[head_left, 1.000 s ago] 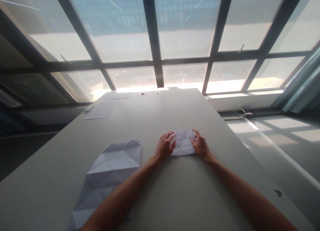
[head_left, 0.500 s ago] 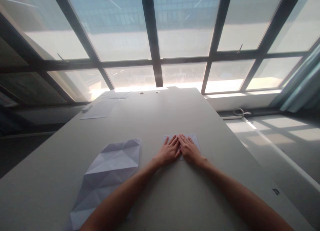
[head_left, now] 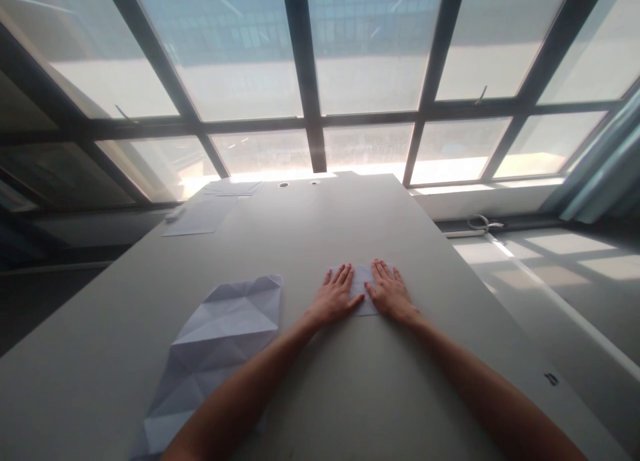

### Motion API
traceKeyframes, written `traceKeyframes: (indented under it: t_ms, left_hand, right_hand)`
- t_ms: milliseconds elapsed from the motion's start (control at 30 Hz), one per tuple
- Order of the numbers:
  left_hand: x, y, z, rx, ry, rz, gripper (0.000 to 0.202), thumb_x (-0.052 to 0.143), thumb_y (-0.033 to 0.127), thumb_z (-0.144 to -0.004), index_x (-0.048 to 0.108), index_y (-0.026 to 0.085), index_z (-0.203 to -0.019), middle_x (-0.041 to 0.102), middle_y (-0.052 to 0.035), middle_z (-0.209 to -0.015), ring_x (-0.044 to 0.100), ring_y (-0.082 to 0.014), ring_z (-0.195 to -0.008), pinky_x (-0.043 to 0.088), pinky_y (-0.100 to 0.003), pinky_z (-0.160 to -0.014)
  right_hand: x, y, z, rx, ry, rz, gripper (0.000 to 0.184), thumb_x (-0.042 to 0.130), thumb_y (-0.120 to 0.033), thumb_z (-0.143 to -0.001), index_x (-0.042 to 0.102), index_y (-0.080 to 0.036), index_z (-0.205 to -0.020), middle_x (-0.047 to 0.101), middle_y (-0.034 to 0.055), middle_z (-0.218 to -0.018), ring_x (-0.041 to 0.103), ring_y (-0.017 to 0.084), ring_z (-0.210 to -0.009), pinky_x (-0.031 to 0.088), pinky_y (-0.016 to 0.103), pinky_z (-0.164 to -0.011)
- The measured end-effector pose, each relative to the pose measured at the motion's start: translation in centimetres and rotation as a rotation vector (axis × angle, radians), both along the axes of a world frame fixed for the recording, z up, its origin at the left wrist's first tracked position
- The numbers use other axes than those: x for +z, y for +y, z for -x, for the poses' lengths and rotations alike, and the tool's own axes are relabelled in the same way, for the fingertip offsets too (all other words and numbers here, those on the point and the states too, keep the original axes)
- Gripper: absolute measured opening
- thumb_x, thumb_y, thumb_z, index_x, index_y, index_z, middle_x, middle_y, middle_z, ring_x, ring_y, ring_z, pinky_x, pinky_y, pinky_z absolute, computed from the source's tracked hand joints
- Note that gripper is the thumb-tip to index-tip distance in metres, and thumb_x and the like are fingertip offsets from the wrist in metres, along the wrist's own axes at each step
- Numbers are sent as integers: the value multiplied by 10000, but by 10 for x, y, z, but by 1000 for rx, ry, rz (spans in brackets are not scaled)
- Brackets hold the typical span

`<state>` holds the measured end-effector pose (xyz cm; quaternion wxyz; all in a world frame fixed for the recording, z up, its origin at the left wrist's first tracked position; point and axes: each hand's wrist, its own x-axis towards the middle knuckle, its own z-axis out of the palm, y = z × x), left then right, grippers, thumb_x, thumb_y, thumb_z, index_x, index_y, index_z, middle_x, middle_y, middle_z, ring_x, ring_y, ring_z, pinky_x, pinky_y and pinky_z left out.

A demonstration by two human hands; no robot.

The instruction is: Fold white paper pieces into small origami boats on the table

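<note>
White paper [head_left: 363, 276] lies right of a larger creased sheet [head_left: 225, 322], beneath the left hand [head_left: 335, 301] and right hand [head_left: 391, 294], both flat upon it, fingers extended, hands slightly apart.

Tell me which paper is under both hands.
The small paper, right of the large creased sheet: left hand and right hand both lie on it. No hand is on the creased sheet or the far-left paper.

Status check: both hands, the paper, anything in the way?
Left hand and right hand open, palms down on small paper. Paper on table, partly covered. Larger creased sheet to the left, partly behind left forearm.
</note>
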<state>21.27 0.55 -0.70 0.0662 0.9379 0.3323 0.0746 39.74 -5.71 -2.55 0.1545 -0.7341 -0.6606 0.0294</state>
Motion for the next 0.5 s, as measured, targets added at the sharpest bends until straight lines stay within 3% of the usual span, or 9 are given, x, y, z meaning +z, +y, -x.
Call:
traceKeyframes:
  t_ms: [333,500]
  left_hand:
    - [-9,10,2,151,80,-53,798,229,618,-954,229,54,-1519,163,-164,-1597,111,-273,-1484,95,-464,-1192]
    - [-15,13,1,229,99,-97,705,228,510,-986,250,40,-1511,181,-164,-1593,107,-269,-1485,105,-466,-1195]
  right_hand:
    - [-2,3,-14,-191,-70,25,688,289,-448,-964,244,-34,-1512,212,145,-1586,137,237,-1468,-3,490,-1176]
    - [-2,6,-25,-245,-107,49,658,252,-420,-976,231,-45,-1517,213,149,-1587,110,237,-1472,-8,518,-1167]
